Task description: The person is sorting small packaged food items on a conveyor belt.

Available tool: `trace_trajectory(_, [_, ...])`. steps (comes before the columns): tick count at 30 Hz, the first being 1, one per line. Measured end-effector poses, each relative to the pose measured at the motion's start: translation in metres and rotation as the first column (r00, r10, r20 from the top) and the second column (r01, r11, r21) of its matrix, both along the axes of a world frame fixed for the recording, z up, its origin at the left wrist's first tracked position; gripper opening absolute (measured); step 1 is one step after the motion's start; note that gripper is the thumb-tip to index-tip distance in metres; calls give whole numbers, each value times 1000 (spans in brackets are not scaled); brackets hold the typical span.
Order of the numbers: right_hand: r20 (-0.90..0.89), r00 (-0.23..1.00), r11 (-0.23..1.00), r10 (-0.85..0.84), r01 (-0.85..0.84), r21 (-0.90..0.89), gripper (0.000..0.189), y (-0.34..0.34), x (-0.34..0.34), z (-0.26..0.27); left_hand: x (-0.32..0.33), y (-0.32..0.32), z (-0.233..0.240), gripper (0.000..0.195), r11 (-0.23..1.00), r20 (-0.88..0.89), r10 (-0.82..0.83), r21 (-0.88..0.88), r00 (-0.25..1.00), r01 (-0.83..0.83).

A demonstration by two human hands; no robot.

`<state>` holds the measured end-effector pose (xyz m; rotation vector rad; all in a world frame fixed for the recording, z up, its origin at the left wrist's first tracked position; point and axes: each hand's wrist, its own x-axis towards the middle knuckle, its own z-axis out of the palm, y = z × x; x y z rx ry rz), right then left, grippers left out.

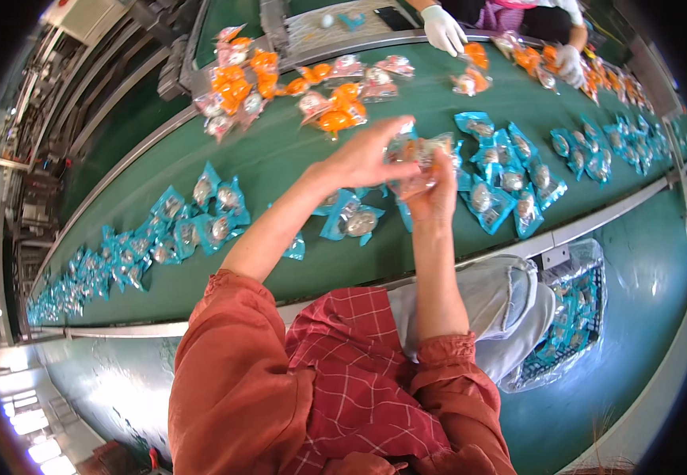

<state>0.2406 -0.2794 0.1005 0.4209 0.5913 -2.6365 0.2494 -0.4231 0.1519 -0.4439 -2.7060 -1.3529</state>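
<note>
My left hand [373, 155] and my right hand [436, 193] meet over the green conveyor belt [284, 148]. Between them are clear printed plastic packets [417, 155], gripped by both hands; how many there are is hard to tell. The left thumb lies across the front of the plastic, and the right fingers hold it from the other side. Just right of my hands lies a group of blue-edged packets [498, 169], each with a pale, egg-like item inside. More blue packets [352, 219] rest beneath my left forearm, partly hidden.
Orange and clear packets [230, 89] line the belt's far side. Across it, a co-worker's white-gloved hands [444, 31] touch or hover near packets. A long trail of blue packets [123, 255] runs left. A plastic-lined crate [596, 309] of blue packets stands by my right knee, below the metal rail [593, 222].
</note>
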Motion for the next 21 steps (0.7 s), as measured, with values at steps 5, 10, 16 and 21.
trace_trajectory(5, [54, 999, 997, -7, 11, -74, 35, 1, 9, 26, 47, -163, -33, 53, 664, -111, 531, -561, 840, -494])
trace_trajectory(10, [147, 983, 993, -107, 112, -26, 39, 5, 9, 17, 146, -228, -94, 48, 290, 42, 846, -873, 531, -392])
trace_trajectory(16, [144, 975, 986, -166, 159, 57, 40, 3, 15, 14, 143, -185, -70, 39, 738, 76, 533, -528, 843, -419])
trace_trajectory(21, [37, 994, 995, -102, 101, 24, 36, 14, 11, 10, 151, -246, -94, 42, 237, -252, 727, -781, 639, -577])
